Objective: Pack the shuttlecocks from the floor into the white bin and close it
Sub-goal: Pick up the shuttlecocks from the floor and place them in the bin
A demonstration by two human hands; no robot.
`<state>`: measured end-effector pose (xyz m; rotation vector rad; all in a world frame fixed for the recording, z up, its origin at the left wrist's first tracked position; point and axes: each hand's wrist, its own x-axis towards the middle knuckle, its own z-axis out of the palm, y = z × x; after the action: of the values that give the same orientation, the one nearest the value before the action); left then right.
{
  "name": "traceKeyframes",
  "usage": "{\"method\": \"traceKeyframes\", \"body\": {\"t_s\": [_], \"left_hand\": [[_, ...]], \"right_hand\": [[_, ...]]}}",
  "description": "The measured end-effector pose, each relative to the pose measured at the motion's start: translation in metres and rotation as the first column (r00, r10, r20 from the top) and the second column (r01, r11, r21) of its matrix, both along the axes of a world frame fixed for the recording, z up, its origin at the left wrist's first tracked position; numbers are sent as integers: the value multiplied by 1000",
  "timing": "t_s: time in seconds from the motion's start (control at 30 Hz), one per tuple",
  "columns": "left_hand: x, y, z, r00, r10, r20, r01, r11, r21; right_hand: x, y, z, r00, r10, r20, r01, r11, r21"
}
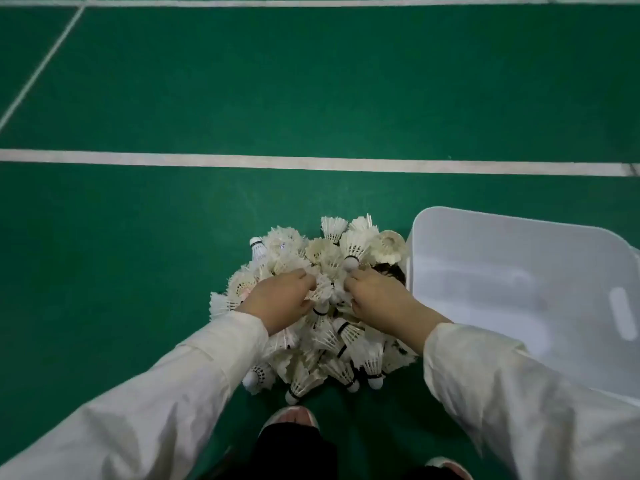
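A heap of white feather shuttlecocks (346,251) lies on the green court floor in front of me. My left hand (277,299) rests on the heap's left middle, fingers curled into the feathers. My right hand (377,299) presses into the heap just to the right, fingers closed around shuttlecocks. The two hands almost touch at the heap's centre. The white bin (519,292) stands open on the floor right of the heap, its inside bare white plastic. My right forearm covers the bin's near left edge. No lid is in view.
A white court line (311,162) crosses the floor beyond the heap, and another line runs diagonally at the far left. My feet in light shoes (294,415) stand just behind the heap. Green floor stretches to the left and ahead.
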<state>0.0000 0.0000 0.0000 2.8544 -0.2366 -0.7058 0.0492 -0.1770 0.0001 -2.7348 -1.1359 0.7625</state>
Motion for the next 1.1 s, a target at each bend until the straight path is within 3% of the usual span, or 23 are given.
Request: {"method": "traceKeyframes", "body": {"t_s": [0.2,0.33,0.43,0.5,0.67,0.83,0.97,1.1], "left_hand": [[-23,3,-25,989,-33,145,17,994,110],[-28,10,-24,969,35,245,-34,999,-7],[-27,14,-9,945,166,281,-119,977,-177],[-26,16,4,939,193,284,-135,968,-210],[-14,10,42,918,107,382,-52,987,-151],[6,-11,86,931,14,365,17,997,-81],[25,-42,121,901,-138,410,177,982,-60],[46,-87,133,869,-241,433,271,962,-8]], "right_hand": [[-14,5,-9,995,-39,93,53,987,-154],[-21,8,-5,984,5,177,24,987,-161],[-21,11,3,983,-39,177,51,997,-62],[-22,11,8,981,-51,185,50,999,12],[-19,-5,38,986,-102,130,81,984,159],[-18,-41,80,970,-214,113,180,951,250],[-11,-90,100,917,-380,118,317,877,362],[-1,-137,89,848,-523,90,457,806,377]]}}
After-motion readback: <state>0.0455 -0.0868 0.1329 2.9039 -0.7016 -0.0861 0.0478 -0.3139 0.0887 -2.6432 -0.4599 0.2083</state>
